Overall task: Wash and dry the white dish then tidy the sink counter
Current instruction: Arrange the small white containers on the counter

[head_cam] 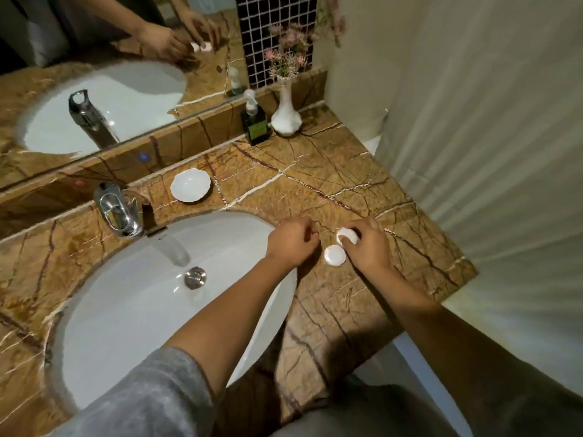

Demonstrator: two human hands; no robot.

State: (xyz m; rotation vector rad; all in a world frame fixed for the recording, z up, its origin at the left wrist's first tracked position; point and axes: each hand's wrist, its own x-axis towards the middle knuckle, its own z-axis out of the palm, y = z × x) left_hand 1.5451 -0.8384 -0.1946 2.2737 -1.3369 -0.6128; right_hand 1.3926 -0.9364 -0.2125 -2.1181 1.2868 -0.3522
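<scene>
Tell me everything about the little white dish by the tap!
The white dish is small, shallow and round, with a wavy scalloped rim. It looks like glossy glazed china. It looks empty and sits upright and flat on the brown marble counter, at the back near the mirror ledge, just right of the shiny tap and behind the sink. Neither hand touches it; only the counter does.

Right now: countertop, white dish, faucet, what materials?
Countertop: looks like polished brown marble or stone, with pale and dark veins. White dish: likely glazed ceramic, glossy, scalloped rim. Faucet: chromed metal, mirror reflections.
</scene>
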